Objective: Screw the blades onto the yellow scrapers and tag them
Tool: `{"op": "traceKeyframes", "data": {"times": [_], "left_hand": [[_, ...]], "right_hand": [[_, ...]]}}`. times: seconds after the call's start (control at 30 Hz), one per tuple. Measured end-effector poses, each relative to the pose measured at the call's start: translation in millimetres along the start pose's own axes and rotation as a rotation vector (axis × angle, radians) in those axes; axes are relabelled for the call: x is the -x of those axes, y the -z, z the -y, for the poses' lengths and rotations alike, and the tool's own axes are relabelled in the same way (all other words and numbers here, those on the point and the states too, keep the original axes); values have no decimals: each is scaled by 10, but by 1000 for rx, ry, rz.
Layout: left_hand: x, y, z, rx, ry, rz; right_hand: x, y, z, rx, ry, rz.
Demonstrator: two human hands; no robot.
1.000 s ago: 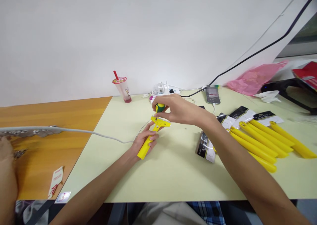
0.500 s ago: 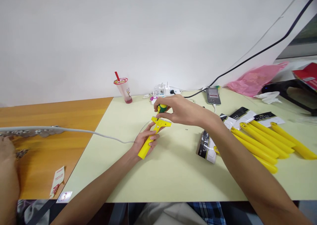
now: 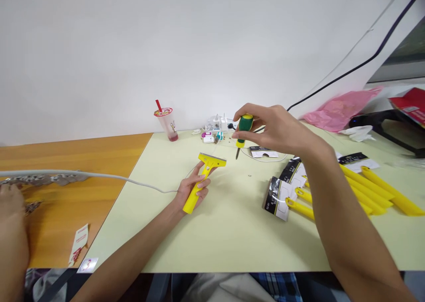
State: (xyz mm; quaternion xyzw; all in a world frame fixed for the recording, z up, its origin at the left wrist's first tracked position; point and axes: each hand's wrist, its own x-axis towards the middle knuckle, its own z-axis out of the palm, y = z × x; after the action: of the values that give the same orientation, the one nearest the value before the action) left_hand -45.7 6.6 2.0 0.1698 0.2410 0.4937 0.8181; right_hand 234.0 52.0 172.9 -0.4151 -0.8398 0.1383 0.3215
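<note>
My left hand [image 3: 192,187] is closed around the handle of a yellow scraper [image 3: 212,161], its wide head pointing away from me with a thin metal edge along the top. Above and to the right, my right hand [image 3: 265,125] grips a short green-and-yellow screwdriver [image 3: 245,123] between thumb and fingers, tip pointing down. The screwdriver's tip is apart from the scraper, off to its right. A tiny metal piece [image 3: 249,175] lies on the table to the right of the scraper; its kind is too small to tell.
At right lie several yellow handles [image 3: 392,191] and black-and-white packages [image 3: 277,198], partly behind my right forearm. A cup with a red straw [image 3: 168,124] and a power strip [image 3: 215,124] stand by the wall. A grey cable [image 3: 133,179] crosses the left. Another person's arm [image 3: 11,231] is at far left.
My right hand has lifted the screwdriver off the scraper's head and moved it up and to the right. The scraper stays in my left hand, nearly in place.
</note>
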Motion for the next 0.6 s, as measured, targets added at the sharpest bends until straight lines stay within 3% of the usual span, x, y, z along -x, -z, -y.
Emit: {"op": "traceKeyframes", "data": {"times": [0.1, 0.23, 0.47, 0.6], "left_hand": [[3, 2, -28, -15, -23, 11], [-1, 10, -46, -49, -26, 3], [0, 10, -42, -114, -18, -12], [4, -9, -34, -126, -6, -20]], "right_hand": [[17, 100, -58, 45, -95, 28], [-33, 87, -205, 109, -204, 165], [-141, -92, -467, 208, -261, 417], [-159, -144, -537, 206, -283, 487]]}}
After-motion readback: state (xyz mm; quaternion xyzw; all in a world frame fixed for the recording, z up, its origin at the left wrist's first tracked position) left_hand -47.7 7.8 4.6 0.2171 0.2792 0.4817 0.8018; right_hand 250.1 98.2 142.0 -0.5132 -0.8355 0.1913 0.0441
